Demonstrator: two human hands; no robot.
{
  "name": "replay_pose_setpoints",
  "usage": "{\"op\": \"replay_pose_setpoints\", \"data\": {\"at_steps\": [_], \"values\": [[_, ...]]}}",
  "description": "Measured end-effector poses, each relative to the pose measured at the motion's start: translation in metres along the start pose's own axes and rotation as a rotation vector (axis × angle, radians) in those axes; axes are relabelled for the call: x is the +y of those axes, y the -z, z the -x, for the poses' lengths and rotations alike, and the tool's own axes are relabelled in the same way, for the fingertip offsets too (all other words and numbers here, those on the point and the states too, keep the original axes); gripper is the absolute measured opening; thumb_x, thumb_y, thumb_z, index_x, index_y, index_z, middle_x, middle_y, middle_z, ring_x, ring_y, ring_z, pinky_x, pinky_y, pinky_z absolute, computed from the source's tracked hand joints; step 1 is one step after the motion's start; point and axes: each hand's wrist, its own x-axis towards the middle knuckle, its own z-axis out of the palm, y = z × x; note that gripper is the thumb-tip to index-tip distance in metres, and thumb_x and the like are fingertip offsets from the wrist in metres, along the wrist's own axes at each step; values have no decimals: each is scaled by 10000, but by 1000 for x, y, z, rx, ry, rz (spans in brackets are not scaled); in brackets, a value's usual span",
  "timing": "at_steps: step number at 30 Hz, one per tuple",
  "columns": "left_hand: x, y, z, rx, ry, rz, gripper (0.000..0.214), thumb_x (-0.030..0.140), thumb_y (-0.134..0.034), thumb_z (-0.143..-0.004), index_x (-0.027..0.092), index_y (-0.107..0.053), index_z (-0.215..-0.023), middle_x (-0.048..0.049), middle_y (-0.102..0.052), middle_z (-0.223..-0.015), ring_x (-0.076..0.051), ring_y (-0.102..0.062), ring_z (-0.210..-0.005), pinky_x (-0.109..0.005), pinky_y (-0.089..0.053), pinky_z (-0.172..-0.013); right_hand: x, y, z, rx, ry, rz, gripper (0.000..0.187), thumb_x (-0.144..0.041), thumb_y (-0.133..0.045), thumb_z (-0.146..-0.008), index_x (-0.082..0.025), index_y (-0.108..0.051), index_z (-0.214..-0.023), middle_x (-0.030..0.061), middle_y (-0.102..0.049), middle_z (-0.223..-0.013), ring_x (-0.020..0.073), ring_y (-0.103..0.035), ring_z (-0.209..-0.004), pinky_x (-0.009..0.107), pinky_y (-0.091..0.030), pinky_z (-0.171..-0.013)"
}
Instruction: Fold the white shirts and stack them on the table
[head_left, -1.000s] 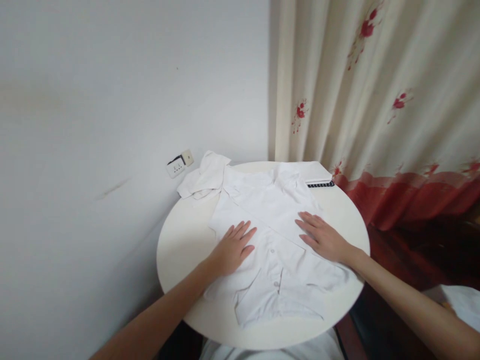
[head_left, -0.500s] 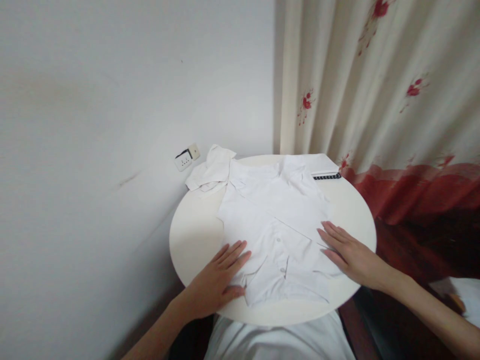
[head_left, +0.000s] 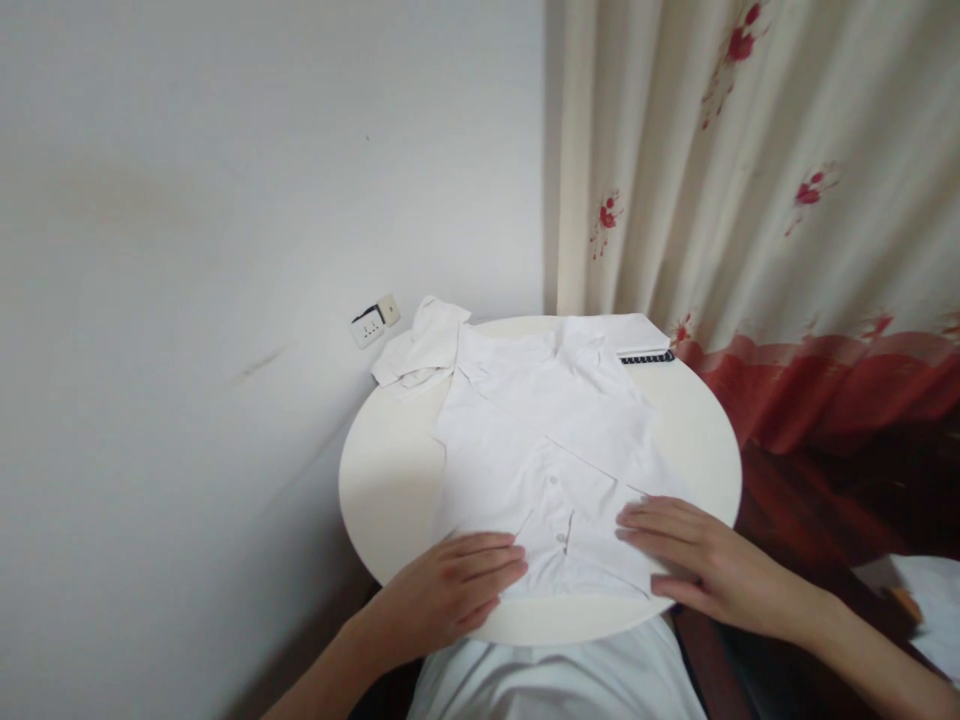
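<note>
A white button-up shirt (head_left: 544, 400) lies spread and partly folded over the round table, with two buttons showing near its lower middle. My left hand (head_left: 461, 585) rests on the lower left part of the shirt, fingers stretched out over the fabric. On the lower right side, my right hand (head_left: 686, 550) touches the shirt with its fingers extended and its thumb apart, near the bottom corner. Neither hand visibly grips the cloth. The shirt's edges under both palms are hidden.
The round white table (head_left: 390, 465) stands against a pale wall (head_left: 225, 200) with a socket (head_left: 368, 327). Folded white cloth (head_left: 420, 345) sits at its back left, and another white piece (head_left: 634, 332) with a black strip (head_left: 646, 357) at its back right. A flowered curtain (head_left: 675, 180) hangs behind.
Both hands have slid down toward the shirt's near edge. The left has also shifted right and the right slightly inward. The lower fabric looks a little flatter.
</note>
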Motion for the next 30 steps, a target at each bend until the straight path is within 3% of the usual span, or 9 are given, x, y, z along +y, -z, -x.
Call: {"op": "replay_pose_setpoints", "data": {"at_steps": [4,8,13,17,23,30], "values": [[2,-1,-1,-9,70,-1,547,36,-430,-947,266,-523,-1435,-31,-587,-1443,-178,-518,-1355,-330,-420,-1156,-3,2,-7,61,68,22,453,-323,-642,-947,-291,-592,-1395,70,-647,-1363,236,-588,-1273,420,-482,-1093],[1,-8,-5,-2,106,-7,531,22,-485,-881,268,-597,-1338,-25,-657,-1335,-199,-576,-1271,-361,-443,-1124,-9,4,-14,66,117,14,347,-325,-642,-939,-244,-671,-1275,86,-722,-1191,237,-648,-1161,425,-483,-1072],[3,-17,-14,82,243,72,500,4,-482,-797,250,-667,-1190,-16,-724,-1164,-193,-645,-1099,-343,-495,-1018,-13,1,-16,26,75,37,522,-520,-708,-865,-217,-652,-1286,115,-696,-1208,277,-632,-1164,485,-428,-1107],[6,-17,-20,158,357,170,407,68,-507,-817,246,-695,-1130,-20,-740,-1058,-195,-664,-1002,-324,-511,-936,-18,0,-19,38,-7,82,279,-329,-602,-960,-239,-679,-1213,90,-698,-1190,249,-625,-1150,441,-458,-1054],[6,-14,-27,288,544,310,231,145,-530,-862,218,-721,-970,-8,-723,-866,-171,-654,-795,-262,-483,-758,-24,2,-25,58,-13,60,387,-404,-696,-877,-243,-671,-1228,94,-684,-1229,273,-620,-1147,443,-471,-1032],[4,-15,-35,339,643,370,207,240,-508,-905,192,-688,-815,10,-664,-705,-147,-584,-657,-243,-388,-630,-21,-10,-26,144,-27,98,330,-228,-581,-922,-220,-634,-1247,98,-707,-1125,260,-638,-1056,457,-492,-987]]}}
